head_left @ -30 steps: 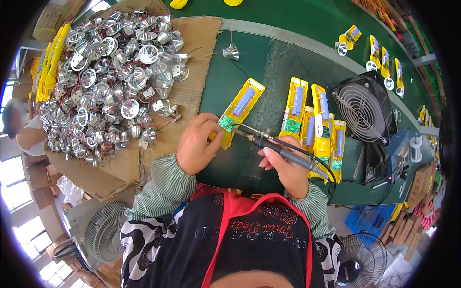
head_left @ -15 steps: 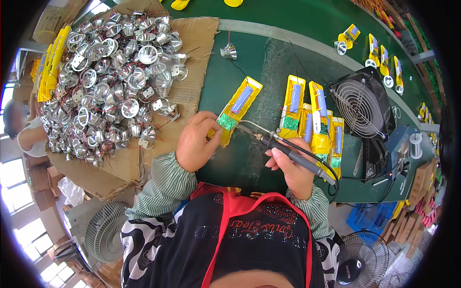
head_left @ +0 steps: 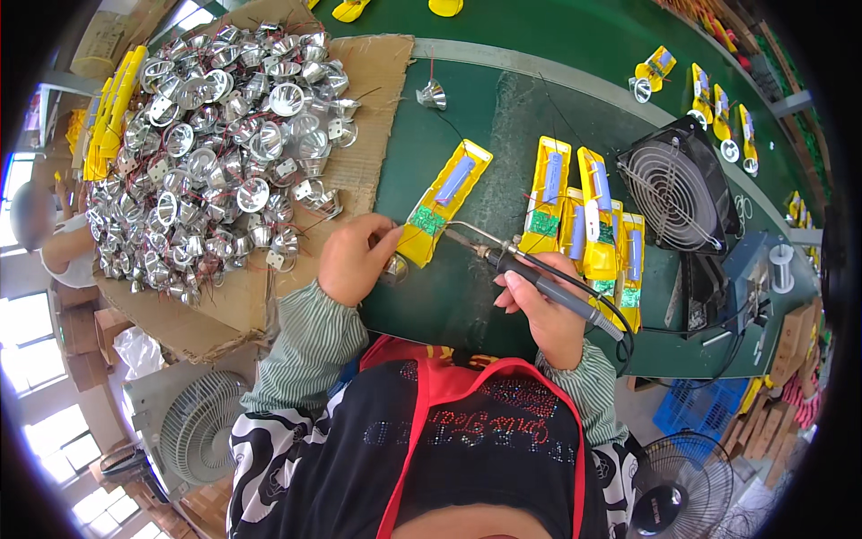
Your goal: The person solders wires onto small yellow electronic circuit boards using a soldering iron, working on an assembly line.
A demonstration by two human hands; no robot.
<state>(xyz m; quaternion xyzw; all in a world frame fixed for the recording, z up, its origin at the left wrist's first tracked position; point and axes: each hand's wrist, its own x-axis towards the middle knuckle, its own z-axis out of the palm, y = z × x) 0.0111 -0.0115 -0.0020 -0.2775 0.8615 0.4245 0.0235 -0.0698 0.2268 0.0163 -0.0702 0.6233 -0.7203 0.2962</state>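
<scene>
My right hand (head_left: 549, 310) is wrapped round a soldering iron (head_left: 548, 289) with a thin curved metal tube alongside it. The iron's tip reaches toward the green circuit board (head_left: 426, 220) in a yellow plastic housing (head_left: 419, 248), which also holds a blue cylindrical battery (head_left: 455, 180). At the housing's lower left edge, my left hand (head_left: 357, 260) has thumb and fingers pinched together; whatever lies between them is too small to make out. Just under those fingertips sits a silvery reflector cup (head_left: 395, 269), partly hidden. Another reflector cup (head_left: 432, 94) lies beyond the housing.
A large heap of reflector cups (head_left: 215, 153) covers cardboard (head_left: 382, 108) at left. Several yellow housings (head_left: 575, 229) with batteries lie right of the iron, before a black fan (head_left: 678, 189). A solder spool (head_left: 781, 269) stands far right. The iron's cable (head_left: 622, 355) hangs near my right wrist.
My left hand has drawn slightly left and down from the circuit board, and a reflector cup now shows beneath its fingers. The iron stays almost where it was, beside the board.
</scene>
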